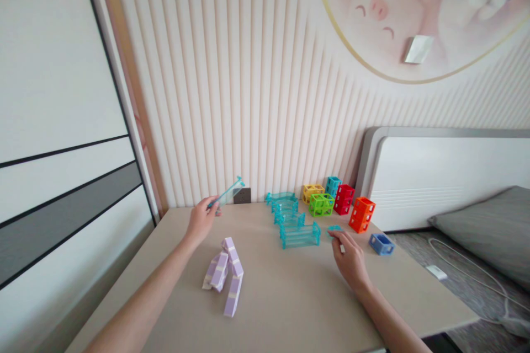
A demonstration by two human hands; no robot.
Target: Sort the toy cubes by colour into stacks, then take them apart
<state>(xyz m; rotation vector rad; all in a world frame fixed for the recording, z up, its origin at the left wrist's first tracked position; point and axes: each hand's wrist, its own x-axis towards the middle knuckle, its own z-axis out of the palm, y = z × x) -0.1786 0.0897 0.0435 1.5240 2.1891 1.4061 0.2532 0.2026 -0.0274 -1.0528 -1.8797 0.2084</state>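
Teal translucent plastic comes first on my feed: the left hand (201, 220), closed in a pinch, holds a fence panel (226, 193) by one end, raised over the tabletop's (273, 292) back-left part. If those fingers slacken, I'd expect that one-ended grip to let it twist or drop. Its long axis slants up and rightward, free end toward the wall socket (244, 198). Next lies a purple-and-white segmented strip (234, 265), then standing teal fences (300, 235), which a careless sideways sweep might topple. Further right, the right hand (348, 258) curls, half open, at a small teal piece (334, 228); from here I can't tell whether it grips. Orange (362, 214) and blue boxes (381, 244) finish the right.
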